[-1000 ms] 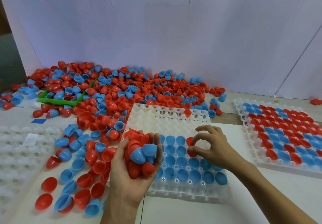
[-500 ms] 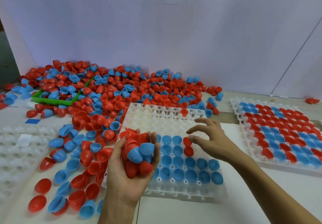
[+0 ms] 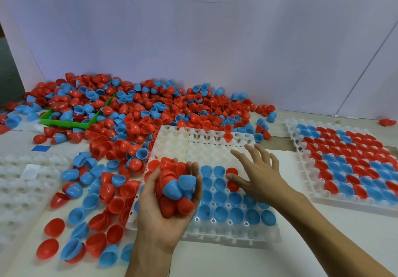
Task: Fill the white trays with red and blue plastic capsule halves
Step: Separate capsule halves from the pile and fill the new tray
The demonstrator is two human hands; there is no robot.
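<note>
Cupping a handful of red and blue capsule halves (image 3: 175, 190) in the left hand (image 3: 165, 207), palm up, fingers (image 3: 195, 170) curled round the bunch so that nothing rolls off: a ready supply kept right at the near edge of the middle tray (image 3: 204, 154), probably to spare a reach into the heap for every pocket. Hovering just beyond, over the part-filled rows, the right hand (image 3: 258, 179), fingers (image 3: 239, 155) spread and released, grasping nothing; looks free to pluck the next half from the left hand's stock. Sitting open side up in the near pockets, blue halves (image 3: 226, 210) and two red ones (image 3: 232, 178) beside the right thumb, apparently so each cup nests steadily in its hollow. Lying bare, the far pockets of that tray, hence a good way from full. Scattered loose on the desk (image 3: 215, 261) to the left, more halves (image 3: 90, 210), close enough to scoop from. Resting further left, an unfilled tray (image 3: 19, 190), seemingly waiting its turn. Standing off to the right, a tray (image 3: 349, 162) already packed with red and blue, set aside out of the working zone. Piled at the back against the white wall (image 3: 237, 50), the big heap (image 3: 150, 113), half burying a green bin (image 3: 64, 122).
</note>
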